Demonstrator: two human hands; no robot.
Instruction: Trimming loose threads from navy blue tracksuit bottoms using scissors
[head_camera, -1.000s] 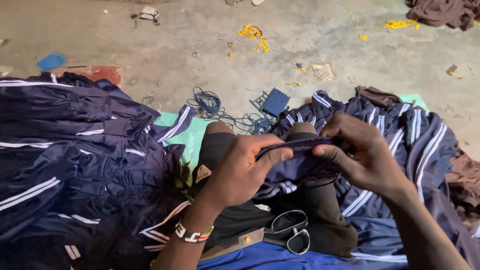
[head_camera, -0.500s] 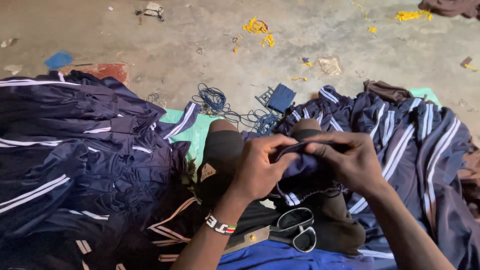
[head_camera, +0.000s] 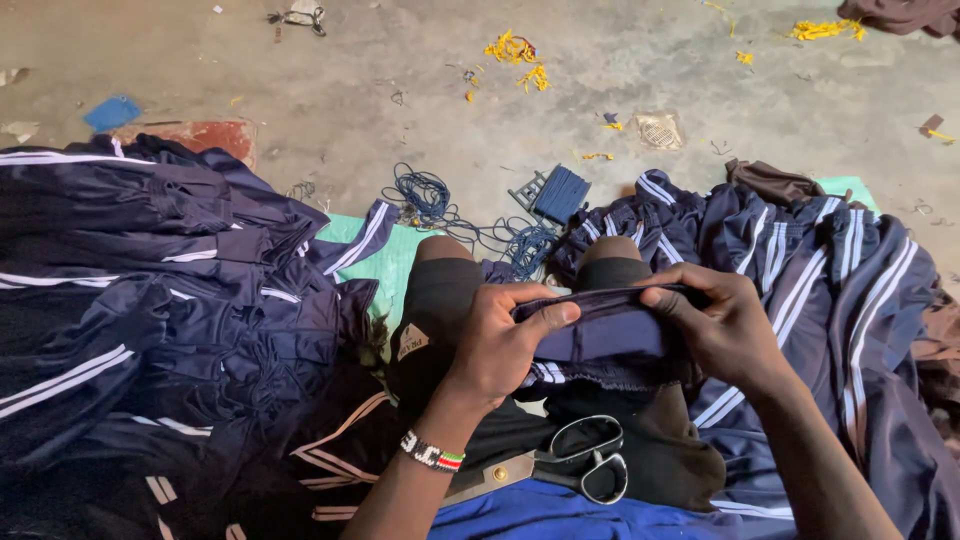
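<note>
L hand (head_camera: 500, 345) & R hand (head_camera: 722, 322) both pinch the folded edge of a navy garment (head_camera: 600, 335) stretched betw. them over the lap, fingers closed on cloth, scissors (head_camera: 575, 465) just below on the thigh, blue cord (head_camera: 470, 215) beyond knees, poss. threaded through hem, unclear.

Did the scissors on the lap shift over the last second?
Cannot tell. The scissors lie on the black shorts just below the left hand, the same spot against the lap as before; their small shift in frame fits the head camera moving.
</note>
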